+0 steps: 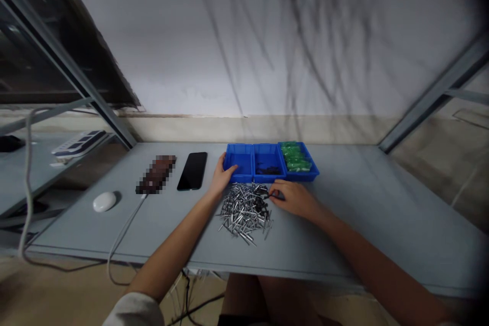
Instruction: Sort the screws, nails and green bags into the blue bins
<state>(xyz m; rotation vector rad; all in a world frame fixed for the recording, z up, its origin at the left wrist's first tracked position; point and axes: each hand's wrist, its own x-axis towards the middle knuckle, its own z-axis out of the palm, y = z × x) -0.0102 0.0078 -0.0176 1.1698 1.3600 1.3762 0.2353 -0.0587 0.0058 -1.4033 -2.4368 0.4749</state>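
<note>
My left hand grips the left wall of the left blue bin, its thumb over the front corner. Just in front of the bins lies a heap of thin silver metal pins, with small black pieces mixed in along its right side. At that upper right edge, my right hand has its fingers pinched together around something dark and small, too unclear to name. Dark bits lie at the bottom of the middle blue bin. Green plastic-looking pieces fill the right blue bin.
Left of the bins lie a black phone, a pixelated brownish object with a white cable, and a white rounded case. Metal frame posts flank the grey table, and a wall rises behind.
</note>
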